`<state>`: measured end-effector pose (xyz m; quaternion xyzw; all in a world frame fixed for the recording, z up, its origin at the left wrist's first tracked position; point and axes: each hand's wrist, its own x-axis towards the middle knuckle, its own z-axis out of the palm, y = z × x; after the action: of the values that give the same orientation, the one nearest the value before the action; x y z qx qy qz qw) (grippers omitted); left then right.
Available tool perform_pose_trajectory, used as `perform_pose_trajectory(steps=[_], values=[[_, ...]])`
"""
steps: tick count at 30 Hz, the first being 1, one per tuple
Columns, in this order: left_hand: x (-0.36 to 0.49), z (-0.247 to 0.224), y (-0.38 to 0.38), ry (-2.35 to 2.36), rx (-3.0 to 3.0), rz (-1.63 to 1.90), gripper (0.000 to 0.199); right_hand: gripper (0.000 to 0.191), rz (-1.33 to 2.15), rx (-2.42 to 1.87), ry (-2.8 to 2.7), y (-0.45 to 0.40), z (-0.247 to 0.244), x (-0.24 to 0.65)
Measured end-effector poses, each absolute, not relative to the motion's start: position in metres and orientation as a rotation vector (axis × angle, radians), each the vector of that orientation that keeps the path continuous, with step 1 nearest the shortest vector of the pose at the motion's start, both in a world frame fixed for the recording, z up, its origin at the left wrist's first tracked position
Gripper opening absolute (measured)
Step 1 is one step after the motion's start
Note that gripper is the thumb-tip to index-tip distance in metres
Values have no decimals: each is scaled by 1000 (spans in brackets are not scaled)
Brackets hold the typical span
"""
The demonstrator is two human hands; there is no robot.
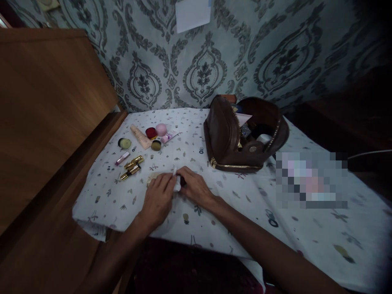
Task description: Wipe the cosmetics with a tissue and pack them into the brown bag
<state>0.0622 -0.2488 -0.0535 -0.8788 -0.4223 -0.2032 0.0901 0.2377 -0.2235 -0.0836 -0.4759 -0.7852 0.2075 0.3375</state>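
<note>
Near the middle of the cloth-covered table [214, 220], my left hand [158, 195] and my right hand [194, 187] meet. Between their fingers is a small white item [177, 184], thin and partly covered. My left fingers lie bent together over it. The right fingers are closed around a small dark thing beside the white one; what it is cannot be made out. A pale beige patch shows just left of my left fingertips. Beyond my right hand stands an open brown bag [225, 134] with cosmetics inside.
Gold lipstick tubes [133, 162], a pink tube [122, 158], a green-lidded jar [124, 143], a peach tube [141, 136], a red jar [151, 132] and a pink ball-shaped container [161, 130] lie left. Wooden furniture [52, 102] borders the left; a patterned wall rises behind.
</note>
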Motion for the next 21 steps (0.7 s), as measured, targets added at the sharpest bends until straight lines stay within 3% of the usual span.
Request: perform_pose_trajectory(steps=[14,21], values=[[8,-70,-249,-1488,-2492,-671,49,36,607,-1233,-2081,-223,-83,239],[23,-62,-251,-1343,-2613,-914,53,29,661,-1222,-2080,-224,-77,240]])
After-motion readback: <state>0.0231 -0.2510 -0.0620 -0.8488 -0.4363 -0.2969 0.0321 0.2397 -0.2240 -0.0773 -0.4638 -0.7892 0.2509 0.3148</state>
